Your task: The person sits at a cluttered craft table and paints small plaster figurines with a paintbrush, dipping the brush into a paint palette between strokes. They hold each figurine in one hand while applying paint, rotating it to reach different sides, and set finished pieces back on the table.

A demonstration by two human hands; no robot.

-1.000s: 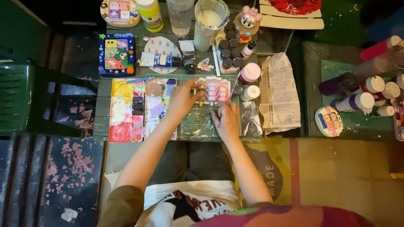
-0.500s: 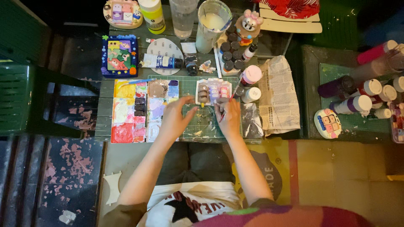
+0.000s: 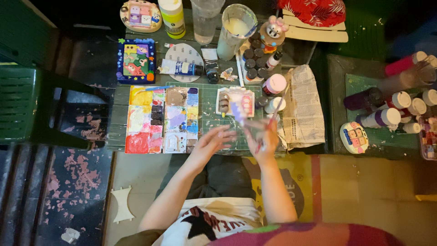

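My left hand [image 3: 213, 142] hovers open, fingers spread, over the front edge of the green cutting mat [image 3: 207, 116]. Beside it, my right hand [image 3: 263, 142] is shut on a thin paintbrush [image 3: 275, 109] that slants up to the right; motion blurs it. Just beyond both hands a small painted white piece [image 3: 237, 101] with brown, pink and lilac patches lies on the mat, touched by neither hand. Left of the mat sits a paint palette [image 3: 161, 119] of many coloured squares.
At the back stand a cup of milky water [image 3: 234, 28], a clear cup [image 3: 205, 18], a yellow bottle [image 3: 173, 16], small paint pots [image 3: 255, 64] and paint tubes [image 3: 182, 68]. Folded newspaper [image 3: 305, 105] lies right; paint bottles [image 3: 391, 109] farther right. A green chair [image 3: 22, 105] stands left.
Both hands have drawn back from the small painted piece towards me. My left hand has let go of it and opened. My right hand has lifted the brush.
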